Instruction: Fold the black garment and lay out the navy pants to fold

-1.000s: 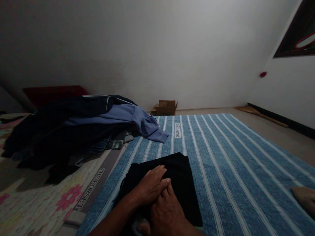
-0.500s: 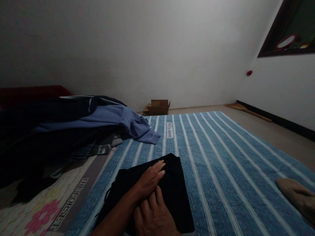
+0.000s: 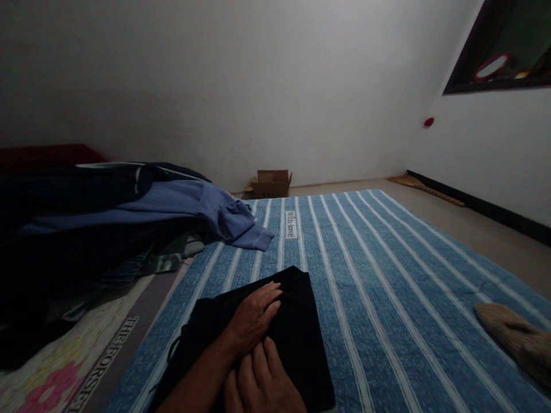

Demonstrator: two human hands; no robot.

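Note:
A folded black garment (image 3: 297, 321) lies on the blue striped bed sheet (image 3: 370, 298), with a thin cord or loop at its left edge. My left hand (image 3: 255, 315) rests flat on top of it, fingers extended toward the far right. Just below and nearer to me, my right hand (image 3: 267, 381) also lies on the cloth, its fingers stretched forward and the fingertips close to my left wrist. Neither hand grips the fabric visibly. The lower part of the garment is hidden under my hands and left forearm.
To the left lies a heap of dark clothes with a lavender sweatshirt (image 3: 215, 209) on it. A brown cloth item (image 3: 512, 332) rests at the sheet's right side. Beyond the bed, a cardboard box (image 3: 271, 186) stands by the wall.
The view has shifted slightly, so the scene appears a little further left. Both hands stay on the black garment, which keeps its folded shape.

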